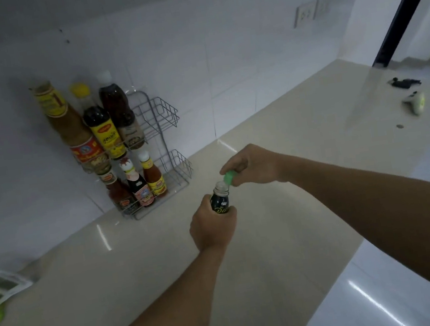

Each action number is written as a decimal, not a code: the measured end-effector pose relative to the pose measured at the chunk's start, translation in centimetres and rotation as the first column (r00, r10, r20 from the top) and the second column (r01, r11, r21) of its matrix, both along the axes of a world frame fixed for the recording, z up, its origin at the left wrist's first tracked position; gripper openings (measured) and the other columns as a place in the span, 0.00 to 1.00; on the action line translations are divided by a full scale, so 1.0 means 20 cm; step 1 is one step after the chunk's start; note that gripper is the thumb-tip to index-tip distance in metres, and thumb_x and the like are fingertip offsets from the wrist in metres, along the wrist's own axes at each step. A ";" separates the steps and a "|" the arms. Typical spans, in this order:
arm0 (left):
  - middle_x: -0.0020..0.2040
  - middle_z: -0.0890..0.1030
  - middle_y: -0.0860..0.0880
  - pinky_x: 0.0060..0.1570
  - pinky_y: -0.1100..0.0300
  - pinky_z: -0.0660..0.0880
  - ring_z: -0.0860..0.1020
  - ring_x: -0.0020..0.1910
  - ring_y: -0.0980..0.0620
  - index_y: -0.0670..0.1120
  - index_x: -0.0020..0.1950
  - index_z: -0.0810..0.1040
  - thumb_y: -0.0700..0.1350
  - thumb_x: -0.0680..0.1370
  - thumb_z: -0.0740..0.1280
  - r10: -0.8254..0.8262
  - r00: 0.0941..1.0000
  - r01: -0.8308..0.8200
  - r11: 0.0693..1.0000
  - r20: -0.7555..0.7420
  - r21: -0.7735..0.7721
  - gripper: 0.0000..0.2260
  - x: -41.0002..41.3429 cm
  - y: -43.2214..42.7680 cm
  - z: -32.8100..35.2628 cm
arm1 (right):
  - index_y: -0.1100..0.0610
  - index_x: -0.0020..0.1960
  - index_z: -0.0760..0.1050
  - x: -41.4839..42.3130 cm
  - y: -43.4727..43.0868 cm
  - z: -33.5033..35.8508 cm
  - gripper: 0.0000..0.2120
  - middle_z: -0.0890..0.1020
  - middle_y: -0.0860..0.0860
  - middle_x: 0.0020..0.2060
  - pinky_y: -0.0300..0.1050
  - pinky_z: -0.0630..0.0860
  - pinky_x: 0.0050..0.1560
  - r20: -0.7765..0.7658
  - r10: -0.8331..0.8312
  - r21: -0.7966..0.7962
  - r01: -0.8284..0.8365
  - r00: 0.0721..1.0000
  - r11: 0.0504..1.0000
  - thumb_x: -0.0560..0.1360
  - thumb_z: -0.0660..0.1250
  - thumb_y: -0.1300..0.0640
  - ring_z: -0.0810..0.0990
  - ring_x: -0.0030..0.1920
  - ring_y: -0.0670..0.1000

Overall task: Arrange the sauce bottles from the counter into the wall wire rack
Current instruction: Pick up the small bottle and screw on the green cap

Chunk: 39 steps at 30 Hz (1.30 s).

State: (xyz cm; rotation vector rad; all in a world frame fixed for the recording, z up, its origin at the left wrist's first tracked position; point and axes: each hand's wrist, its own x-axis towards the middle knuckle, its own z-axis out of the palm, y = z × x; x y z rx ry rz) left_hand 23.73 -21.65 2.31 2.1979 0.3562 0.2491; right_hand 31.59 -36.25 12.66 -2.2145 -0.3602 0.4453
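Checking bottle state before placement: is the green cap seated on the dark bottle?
No, the right hand holds the green cap off to the side of the dark bottle, whose neck is open.

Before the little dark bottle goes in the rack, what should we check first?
1. Left hand holds the dark bottle firmly: ok.
2. Green cap closed on the neck: not ok, the right hand holds it tilted beside the open mouth.
3. Bottle upright: ok.
4. Free space in the wire rack: ok, the right end of both shelves is bare.
5. Cap threads clean: cannot tell.
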 end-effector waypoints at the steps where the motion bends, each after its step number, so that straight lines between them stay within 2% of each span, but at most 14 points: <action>1: 0.36 0.79 0.51 0.38 0.55 0.74 0.78 0.37 0.46 0.50 0.41 0.72 0.50 0.67 0.72 0.000 1.000 0.000 1.000 0.001 0.010 0.10 0.00 0.01 0.01 | 0.55 0.56 0.83 0.01 0.01 0.03 0.16 0.86 0.51 0.48 0.41 0.80 0.54 0.005 -0.004 0.018 0.004 1.000 1.000 0.70 0.75 0.65 0.84 0.50 0.48; 6: 0.36 0.77 0.52 0.37 0.57 0.70 0.77 0.37 0.47 0.51 0.42 0.72 0.50 0.68 0.71 -0.009 1.000 0.008 0.998 0.015 0.060 0.10 -0.02 0.05 0.05 | 0.55 0.58 0.83 0.02 0.09 0.11 0.17 0.86 0.49 0.47 0.29 0.76 0.42 -0.087 0.115 0.054 -0.110 0.990 0.992 0.70 0.75 0.65 0.83 0.46 0.41; 10: 0.35 0.75 0.54 0.38 0.58 0.68 0.75 0.36 0.50 0.51 0.42 0.72 0.49 0.68 0.72 0.021 1.000 -0.021 1.000 0.011 0.012 0.10 -0.04 0.07 0.07 | 0.54 0.58 0.83 0.01 0.17 0.13 0.17 0.86 0.49 0.50 0.31 0.77 0.48 -0.084 0.187 -0.031 -0.190 0.979 0.981 0.70 0.75 0.63 0.83 0.51 0.45; 14: 0.34 0.75 0.54 0.38 0.58 0.67 0.74 0.36 0.50 0.50 0.41 0.71 0.48 0.69 0.71 0.022 1.000 -0.022 1.000 -0.012 0.006 0.09 -0.06 0.08 0.08 | 0.55 0.49 0.84 -0.01 0.21 0.14 0.11 0.87 0.54 0.38 0.38 0.76 0.38 -0.027 0.219 -0.219 -0.219 0.975 0.951 0.72 0.75 0.49 0.83 0.37 0.48; 17: 0.35 0.76 0.54 0.38 0.58 0.68 0.75 0.36 0.50 0.51 0.41 0.71 0.48 0.68 0.71 -0.013 1.000 0.013 1.000 -0.016 0.028 0.09 -0.08 0.08 0.06 | 0.64 0.43 0.81 -0.03 0.26 0.10 0.32 0.85 0.56 0.33 0.40 0.77 0.36 -0.046 0.206 -0.439 -0.204 0.978 0.875 0.74 0.62 0.33 0.82 0.29 0.49; 19: 0.35 0.76 0.54 0.38 0.58 0.69 0.76 0.37 0.50 0.51 0.41 0.71 0.49 0.68 0.71 -0.030 0.999 0.031 0.999 -0.021 0.040 0.09 -0.09 0.09 0.06 | 0.65 0.42 0.81 -0.04 0.28 0.10 0.38 0.85 0.57 0.35 0.42 0.79 0.41 -0.065 0.205 -0.527 -0.208 0.977 0.824 0.73 0.57 0.28 0.82 0.32 0.51; 22: 0.35 0.76 0.54 0.38 0.57 0.70 0.76 0.37 0.49 0.51 0.42 0.71 0.49 0.68 0.71 -0.029 0.999 0.030 0.999 -0.018 0.032 0.09 -0.08 0.10 0.06 | 0.56 0.51 0.81 -0.03 0.25 0.18 0.23 0.86 0.56 0.41 0.46 0.78 0.48 -0.074 0.259 -0.442 -0.264 0.963 0.857 0.74 0.66 0.37 0.83 0.38 0.50; 24: 0.34 0.76 0.54 0.38 0.56 0.71 0.76 0.37 0.48 0.50 0.41 0.71 0.49 0.68 0.70 -0.039 0.999 0.040 0.998 -0.011 0.048 0.09 -0.07 0.11 0.08 | 0.55 0.49 0.80 -0.02 0.24 0.18 0.16 0.85 0.54 0.37 0.44 0.77 0.43 -0.033 0.265 -0.395 -0.256 0.964 0.882 0.75 0.67 0.42 0.83 0.33 0.49; 26: 0.33 0.75 0.54 0.37 0.57 0.70 0.76 0.36 0.48 0.51 0.41 0.70 0.49 0.68 0.70 -0.052 0.999 0.052 0.997 -0.008 0.062 0.09 -0.07 0.10 0.09 | 0.61 0.42 0.79 -0.03 0.26 0.14 0.27 0.84 0.54 0.33 0.42 0.75 0.38 0.025 0.235 -0.509 -0.189 0.972 0.840 0.78 0.59 0.37 0.80 0.28 0.49; 28: 0.32 0.74 0.54 0.37 0.57 0.70 0.76 0.35 0.48 0.51 0.40 0.69 0.48 0.68 0.70 -0.058 0.998 0.058 0.997 -0.004 0.060 0.09 -0.07 0.10 0.09 | 0.63 0.41 0.79 -0.04 0.28 0.11 0.35 0.84 0.56 0.32 0.44 0.77 0.41 0.016 0.189 -0.562 -0.147 0.982 0.814 0.78 0.52 0.33 0.81 0.30 0.51; 30: 0.33 0.74 0.54 0.37 0.57 0.70 0.76 0.36 0.49 0.51 0.40 0.70 0.48 0.68 0.70 -0.057 0.998 0.057 0.997 -0.006 0.055 0.09 -0.07 0.11 0.09 | 0.61 0.45 0.80 -0.04 0.27 0.11 0.34 0.84 0.55 0.38 0.46 0.77 0.45 -0.026 0.237 -0.545 -0.213 0.971 0.811 0.77 0.54 0.32 0.81 0.36 0.52; 33: 0.36 0.78 0.55 0.40 0.56 0.74 0.77 0.39 0.49 0.52 0.45 0.74 0.49 0.68 0.69 -0.047 0.999 0.048 0.998 -0.009 0.045 0.08 -0.06 0.13 0.10 | 0.54 0.50 0.78 -0.04 0.26 0.11 0.21 0.80 0.50 0.46 0.47 0.76 0.48 0.035 0.361 -0.493 -0.299 0.932 0.817 0.76 0.62 0.36 0.79 0.46 0.52; 36: 0.37 0.78 0.56 0.41 0.56 0.74 0.77 0.40 0.51 0.53 0.46 0.75 0.49 0.68 0.69 -0.071 0.997 0.072 0.997 -0.012 0.041 0.08 -0.05 0.13 0.10 | 0.57 0.39 0.74 -0.05 0.31 0.06 0.27 0.78 0.52 0.37 0.47 0.72 0.41 0.129 0.355 -0.582 -0.219 0.926 0.783 0.78 0.55 0.34 0.77 0.41 0.54; 39: 0.35 0.77 0.55 0.38 0.58 0.72 0.77 0.37 0.51 0.52 0.42 0.73 0.49 0.67 0.69 -0.129 0.990 0.131 0.991 -0.053 0.034 0.08 -0.06 0.13 0.09 | 0.58 0.36 0.75 -0.06 0.30 0.09 0.33 0.82 0.54 0.30 0.46 0.73 0.39 0.107 0.387 -0.677 -0.218 0.916 0.703 0.78 0.49 0.31 0.80 0.34 0.51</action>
